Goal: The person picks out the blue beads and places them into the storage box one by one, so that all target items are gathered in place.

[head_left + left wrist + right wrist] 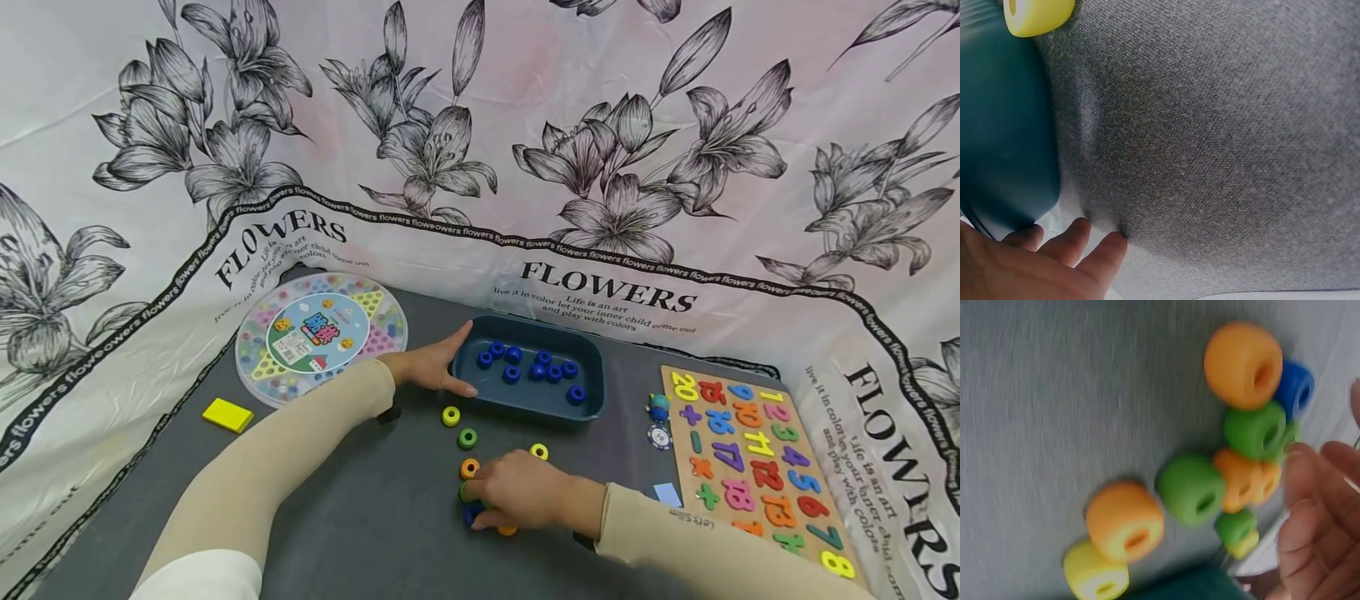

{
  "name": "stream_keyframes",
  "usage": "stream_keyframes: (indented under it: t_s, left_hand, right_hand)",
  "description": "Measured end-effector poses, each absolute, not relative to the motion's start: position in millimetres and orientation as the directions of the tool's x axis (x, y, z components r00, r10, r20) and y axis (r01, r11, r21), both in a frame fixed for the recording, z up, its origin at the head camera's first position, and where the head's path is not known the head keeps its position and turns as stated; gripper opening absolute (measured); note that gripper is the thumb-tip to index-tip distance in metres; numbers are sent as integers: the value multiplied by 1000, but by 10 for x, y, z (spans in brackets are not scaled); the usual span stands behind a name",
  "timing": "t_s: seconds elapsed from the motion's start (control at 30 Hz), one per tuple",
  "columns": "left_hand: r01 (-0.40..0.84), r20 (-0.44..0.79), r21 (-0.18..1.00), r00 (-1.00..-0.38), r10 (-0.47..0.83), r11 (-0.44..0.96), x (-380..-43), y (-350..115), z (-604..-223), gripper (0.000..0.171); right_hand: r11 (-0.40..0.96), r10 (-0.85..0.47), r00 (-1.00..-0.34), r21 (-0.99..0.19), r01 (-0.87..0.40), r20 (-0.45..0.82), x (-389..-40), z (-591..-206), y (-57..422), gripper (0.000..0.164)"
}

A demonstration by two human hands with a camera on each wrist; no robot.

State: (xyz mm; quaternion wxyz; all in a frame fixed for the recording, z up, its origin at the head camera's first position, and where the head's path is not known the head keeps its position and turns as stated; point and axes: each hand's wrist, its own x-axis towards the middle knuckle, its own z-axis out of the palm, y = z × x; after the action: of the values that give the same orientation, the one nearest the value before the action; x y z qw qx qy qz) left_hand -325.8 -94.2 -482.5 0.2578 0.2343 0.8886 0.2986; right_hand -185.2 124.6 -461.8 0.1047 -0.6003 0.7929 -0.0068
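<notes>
My left hand [435, 364] is spread at the left end of a dark blue-green tray [525, 410], thumb at the near corner and fingers up the far side. In the left wrist view its fingers [1069, 240] reach past the tray's corner onto grey cloth. The tray holds several blue beads [512, 374]. My right hand [521, 492] is low over a cluster of beads, partly covering them. A blue bead [472, 514] shows by its thumb and an orange bead [469, 468] beyond its fingers. The right wrist view, blurred, has the fingertips beside a green bead [1255, 431], thumb apart.
Between tray and right hand lie a green bead [467, 438] and yellow beads [451, 416]. A round bead box [322, 333] and a yellow block [227, 415] are at left. At right are a number board [765, 467], a small figurine [658, 407] and blue paper [667, 495].
</notes>
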Motion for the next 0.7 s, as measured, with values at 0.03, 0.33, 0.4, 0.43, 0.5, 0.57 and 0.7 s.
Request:
stream_keyframes:
  t_s: [0.03, 0.33, 0.4, 0.43, 0.5, 0.57, 0.7]
  left_hand:
    - [258, -319, 654, -758, 569, 711, -3260, -946, -4825, 122]
    - [262, -319, 662, -749, 580, 702, -3267, -960, -4843, 121]
    - [262, -316, 664, -751, 580, 700, -3264, -962, -4842, 120]
    - [263, -317, 662, -751, 579, 702, -3262, -963, -4840, 120]
    - [261, -321, 658, -752, 576, 707, -3253, -964, -4835, 120]
    - [260, -321, 656, -754, 574, 708, -3245, -962, -4828, 120]
    - [259, -320, 656, -755, 573, 708, -3235, -960, -4813, 120]
  right_hand:
    - [287, -947, -263, -119, -950, -184, -1822, -4643, 1243, 29]
    - [264, -944, -266, 38, -964, -197, -1699, -4837, 1199, 28]
    - [253, -949, -259, 56, -966, -178, -1689, -4870, 1181, 28]
    - [251, -951, -258, 63, -966, -169, -1685, -4884, 1171, 28]
    - [252, -953, -260, 72, -965, -155, -1680, -4908, 1154, 28]
    - [260, -953, -267, 66, -963, -143, -1678, -4921, 1141, 27]
    - [299, -949, -295, -18, -954, -112, -1703, -4874, 1140, 26]
